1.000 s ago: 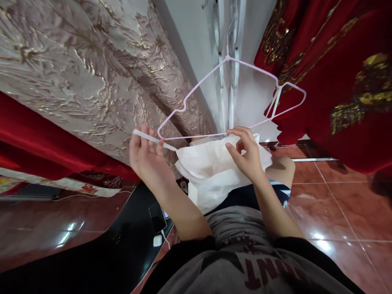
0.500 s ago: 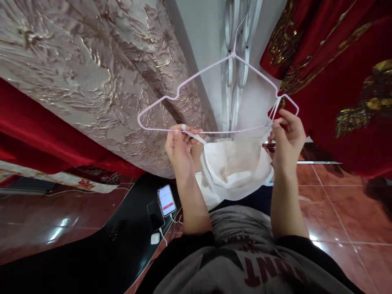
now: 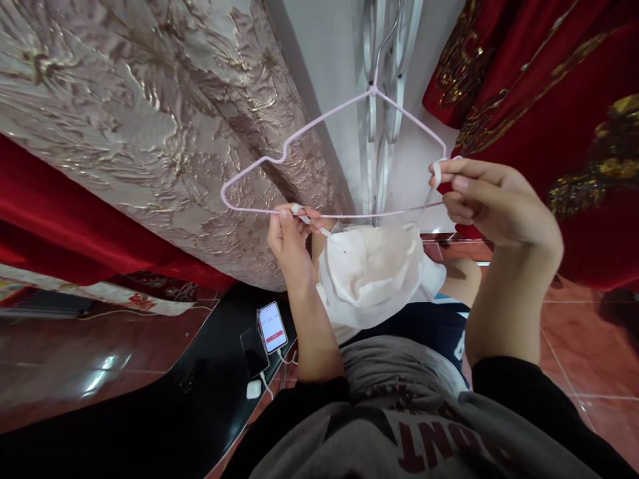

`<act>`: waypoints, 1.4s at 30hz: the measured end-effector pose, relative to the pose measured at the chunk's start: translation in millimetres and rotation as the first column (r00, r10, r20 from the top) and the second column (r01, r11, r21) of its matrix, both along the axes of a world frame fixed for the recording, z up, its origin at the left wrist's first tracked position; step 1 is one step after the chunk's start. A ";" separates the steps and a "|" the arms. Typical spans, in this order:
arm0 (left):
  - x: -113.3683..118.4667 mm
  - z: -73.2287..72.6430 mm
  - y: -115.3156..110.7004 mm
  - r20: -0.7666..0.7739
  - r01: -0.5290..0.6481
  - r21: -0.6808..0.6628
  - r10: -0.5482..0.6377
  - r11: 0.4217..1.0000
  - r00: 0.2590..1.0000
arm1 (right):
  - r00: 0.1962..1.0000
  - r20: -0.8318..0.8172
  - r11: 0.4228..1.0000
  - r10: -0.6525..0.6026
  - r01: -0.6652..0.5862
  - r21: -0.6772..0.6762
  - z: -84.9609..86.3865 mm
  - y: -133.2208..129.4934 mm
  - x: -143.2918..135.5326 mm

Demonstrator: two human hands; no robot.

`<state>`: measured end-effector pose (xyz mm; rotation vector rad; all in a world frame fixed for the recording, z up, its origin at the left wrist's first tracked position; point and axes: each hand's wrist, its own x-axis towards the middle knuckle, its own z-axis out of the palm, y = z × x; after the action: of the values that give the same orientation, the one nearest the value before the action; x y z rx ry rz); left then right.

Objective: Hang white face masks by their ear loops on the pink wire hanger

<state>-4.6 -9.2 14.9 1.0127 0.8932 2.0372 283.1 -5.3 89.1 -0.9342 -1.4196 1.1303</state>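
Observation:
A pale pink hanger (image 3: pixel 373 91) is held up before me, its metal hook at the top. My left hand (image 3: pixel 292 243) is closed around the left part of its bottom bar. A white strap (image 3: pixel 300 212) of a white garment (image 3: pixel 372 273) passes over the fingers of that hand. The garment hangs below the bar, above my lap. My right hand (image 3: pixel 504 203) pinches the garment's other strap close to the right shoulder notch, and hides that end of the hanger. Whether this strap is looped over the hanger, I cannot tell.
A shiny beige patterned curtain (image 3: pixel 174 126) hangs at left, red gold-trimmed fabric (image 3: pixel 564 146) at right. Behind the hanger are white looped bars (image 3: pixel 394 110). On a black surface (image 3: pixel 150 412) lie a lit phone (image 3: pixel 272 326), a dark phone (image 3: pixel 254 351) and a small white case (image 3: pixel 253 389).
My right hand has turned and shifted right, pulling the strap that sat at the hanger's right notch. My left hand has barely moved. The hanger has shifted slightly left.

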 end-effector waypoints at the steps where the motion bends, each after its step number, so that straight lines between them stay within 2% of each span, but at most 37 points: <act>1: -0.8 0.0 0.3 -0.002 0.001 -0.001 -0.001 1.000 1.000 | 0.998 -0.039 0.999 0.040 -0.041 -0.017 5.2 -1.4 2.2; 3: -2.4 0.0 0.8 -0.006 0.015 -0.007 -0.015 1.000 1.000 | 0.990 -0.138 0.999 0.033 -0.036 -0.023 11.3 -3.5 11.3; 5: -3.8 -0.5 1.1 -0.006 0.032 -0.014 -0.032 0.999 0.999 | 0.966 -0.254 0.999 -0.048 0.046 -0.013 9.5 -5.0 25.3; 9: -5.2 -2.6 1.4 0.008 0.043 -0.020 -0.043 0.999 0.999 | 0.862 -0.459 0.972 -0.216 0.236 -0.014 -12.9 -10.4 48.1; 11: -4.6 -4.0 1.5 0.006 0.070 -0.019 -0.070 0.997 0.998 | 0.799 -0.537 0.953 -0.271 0.300 -0.036 -25.7 -16.5 45.1; 13: -2.8 -5.1 1.2 0.002 0.099 -0.021 -0.099 0.995 0.995 | 0.778 -0.552 0.945 -0.300 0.320 -0.063 -34.9 -24.5 28.9; 16: 1.4 -5.1 -1.0 0.004 0.106 -0.032 -0.106 0.994 0.994 | 0.861 -0.429 0.957 -0.273 0.288 -0.031 -42.2 -35.2 -11.9; 19: 3.8 -4.1 -5.1 -0.004 0.109 -0.041 -0.109 0.993 0.994 | 0.970 -0.063 0.963 -0.234 0.240 0.121 -48.4 -38.9 -48.7; 20: 3.5 -4.2 -6.6 -0.009 0.118 -0.040 -0.118 0.992 0.993 | 0.974 0.091 0.967 -0.208 0.191 0.169 -51.0 -38.8 -56.1; 22: 0.4 -5.8 -9.1 -0.023 0.132 -0.044 -0.133 0.990 0.991 | 0.930 0.340 0.972 -0.140 0.064 0.226 -55.9 -38.1 -62.0; 24: -6.0 -10.3 -10.2 -0.044 0.118 -0.064 -0.121 0.991 0.992 | 0.890 0.445 0.966 -0.101 -0.020 0.259 -59.3 -38.7 -58.3; 26: -15.2 -17.3 -9.1 -0.061 0.047 -0.068 -0.051 0.997 0.997 | 0.885 0.451 0.958 -0.118 -0.017 0.285 -60.2 -40.9 -49.8; 29: -30.6 -27.7 -3.9 -0.063 -0.185 0.000 0.185 0.983 0.981 | 0.883 0.439 0.950 -0.168 0.027 0.310 -58.6 -44.9 -36.9; 31: -40.1 -30.5 0.7 -0.033 -0.358 0.073 0.361 0.931 0.932 | 0.881 0.432 0.944 -0.191 0.044 0.327 -57.6 -46.2 -31.3; 33: -48.4 -28.3 4.7 0.006 -0.455 0.159 0.460 0.876 0.888 | 0.887 0.418 0.940 -0.197 0.050 0.338 -57.6 -46.3 -28.4; 34: -52.2 -25.6 6.1 0.010 -0.463 0.198 0.471 0.864 0.882 | 0.891 0.412 0.941 -0.191 0.047 0.336 -58.1 -46.0 -27.7; 36: -58.6 -17.5 7.7 -0.037 -0.416 0.245 0.437 0.876 0.899 | 0.901 0.400 0.946 -0.168 0.033 0.322 -60.1 -44.9 -27.7; 39: -63.8 -1.0 8.6 -0.165 -0.284 0.238 0.327 0.929 0.930 | 0.921 0.365 0.954 -0.138 0.025 0.298 -65.4 -41.3 -29.9; 42: -63.3 19.1 12.2 -0.311 -0.149 0.231 0.218 0.961 0.925 | 0.933 0.331 0.950 -0.138 0.031 0.310 -71.9 -36.0 -34.1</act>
<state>-67.9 3.0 33.9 1.4701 0.9978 2.1853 249.0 -41.3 17.2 -0.9975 -1.7622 0.6749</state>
